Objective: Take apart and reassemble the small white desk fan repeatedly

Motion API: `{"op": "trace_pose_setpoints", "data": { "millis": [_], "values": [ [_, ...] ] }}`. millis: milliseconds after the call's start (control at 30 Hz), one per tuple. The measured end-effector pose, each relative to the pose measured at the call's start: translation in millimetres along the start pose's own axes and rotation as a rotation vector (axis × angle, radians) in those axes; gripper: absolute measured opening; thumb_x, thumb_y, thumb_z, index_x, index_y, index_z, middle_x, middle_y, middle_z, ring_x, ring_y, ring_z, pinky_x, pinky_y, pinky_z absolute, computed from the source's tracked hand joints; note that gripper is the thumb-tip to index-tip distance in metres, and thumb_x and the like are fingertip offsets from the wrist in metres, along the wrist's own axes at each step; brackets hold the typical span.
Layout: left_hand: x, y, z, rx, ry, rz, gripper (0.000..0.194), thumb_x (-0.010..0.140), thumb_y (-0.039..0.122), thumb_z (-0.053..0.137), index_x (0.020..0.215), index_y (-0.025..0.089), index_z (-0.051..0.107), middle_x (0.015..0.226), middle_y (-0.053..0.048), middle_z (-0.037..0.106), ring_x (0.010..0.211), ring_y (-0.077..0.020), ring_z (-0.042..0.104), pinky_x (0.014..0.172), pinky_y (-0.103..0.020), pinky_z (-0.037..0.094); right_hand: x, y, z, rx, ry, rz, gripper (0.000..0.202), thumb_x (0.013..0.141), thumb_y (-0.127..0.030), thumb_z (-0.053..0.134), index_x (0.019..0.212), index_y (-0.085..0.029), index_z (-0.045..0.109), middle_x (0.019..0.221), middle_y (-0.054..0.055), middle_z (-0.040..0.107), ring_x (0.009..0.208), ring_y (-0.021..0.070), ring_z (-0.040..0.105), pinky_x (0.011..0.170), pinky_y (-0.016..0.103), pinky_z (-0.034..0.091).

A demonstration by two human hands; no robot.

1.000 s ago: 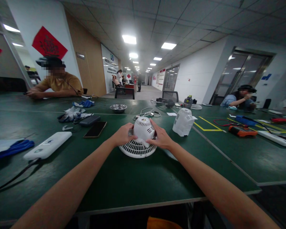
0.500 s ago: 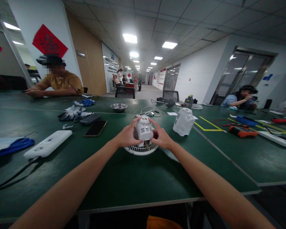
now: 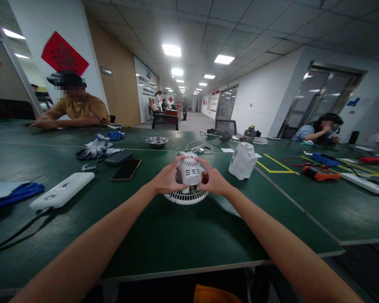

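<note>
A white slotted motor housing (image 3: 191, 171) of a small fan sits upright above a round white fan grille (image 3: 187, 199) on the green table. From the left, my left hand (image 3: 169, 177) grips the housing between thumb and fingers. My right hand (image 3: 214, 179) holds its other side, the fingertips near the top. A brownish metal part shows in the gap below the housing, partly hidden by it. To the right stands a larger white plastic shell (image 3: 243, 161) with vents on top, apart from both hands.
Left of me lie a white power bank (image 3: 63, 190) with a cable, a phone (image 3: 125, 170) and gloves (image 3: 96, 150). A metal bowl (image 3: 156, 142) and white cable (image 3: 196, 147) are farther back. An orange multimeter (image 3: 321, 173) lies right. Two people sit across the table.
Both hands stay on the motor housing, with only slight movement of the fingers. The whole view has shifted very slightly. Other things on the table stay where they were.
</note>
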State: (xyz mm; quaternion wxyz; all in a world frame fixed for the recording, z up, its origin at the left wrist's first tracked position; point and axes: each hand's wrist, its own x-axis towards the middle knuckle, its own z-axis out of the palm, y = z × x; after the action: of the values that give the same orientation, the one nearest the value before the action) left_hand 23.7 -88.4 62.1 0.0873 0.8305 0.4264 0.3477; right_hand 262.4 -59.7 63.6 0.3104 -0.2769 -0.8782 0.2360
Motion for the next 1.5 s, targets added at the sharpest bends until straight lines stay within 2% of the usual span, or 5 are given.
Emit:
{"op": "trace_pose_setpoints", "data": {
  "millis": [233,367,567,833,1500],
  "values": [
    [0,-10,0.0,-0.022,-0.018,0.029,0.102,0.061,0.045,0.076,0.144,0.027,0.020,0.138,-0.016,0.046,0.113,-0.0352,0.056,0.094,-0.049,0.044,0,3,-2,-0.023,-0.022,-0.018,0.096,0.067,-0.014,0.066,0.148,-0.029,0.017,0.065,-0.009,0.058,0.056,0.0125,0.056,0.062,0.025,0.047],
    [-1,-10,5.9,0.061,0.033,0.006,0.109,0.060,0.051,0.077,0.148,0.028,0.017,0.143,-0.016,0.043,0.115,-0.0368,0.055,0.096,-0.051,0.042,-1,4,2,-0.054,0.025,-0.042,0.096,0.072,-0.029,0.071,0.149,-0.029,0.014,0.098,0.002,0.067,0.076,0.0196,0.065,0.075,0.036,0.051],
    [0,-10,12.5,0.119,0.101,-0.025,0.100,0.068,0.052,0.072,0.149,0.030,0.018,0.141,-0.014,0.045,0.098,-0.0301,0.063,0.091,-0.049,0.046,3,9,11,-0.162,0.198,-0.091,0.104,0.068,-0.042,0.075,0.150,-0.026,0.014,0.153,0.012,0.029,0.133,0.0330,0.039,0.109,0.051,0.031],
    [-1,-13,12.9,0.070,0.161,-0.061,0.087,0.077,0.050,0.066,0.149,0.027,0.021,0.119,-0.011,0.058,0.095,-0.0270,0.062,0.088,-0.047,0.047,3,21,7,-0.192,0.214,-0.083,0.095,0.067,-0.019,0.063,0.150,-0.026,0.016,0.150,0.009,0.034,0.130,0.0313,0.042,0.110,0.049,0.031],
    [0,-17,20.7,-0.003,0.179,0.103,0.087,0.076,0.042,0.069,0.148,0.027,0.025,0.142,-0.012,0.044,0.112,-0.0277,0.055,0.090,-0.041,0.049,15,5,5,-0.343,0.269,-0.069,0.063,0.080,-0.032,0.064,0.138,-0.028,0.039,0.128,0.008,0.050,0.116,0.0269,0.048,0.101,0.045,0.037]
  ]
}}
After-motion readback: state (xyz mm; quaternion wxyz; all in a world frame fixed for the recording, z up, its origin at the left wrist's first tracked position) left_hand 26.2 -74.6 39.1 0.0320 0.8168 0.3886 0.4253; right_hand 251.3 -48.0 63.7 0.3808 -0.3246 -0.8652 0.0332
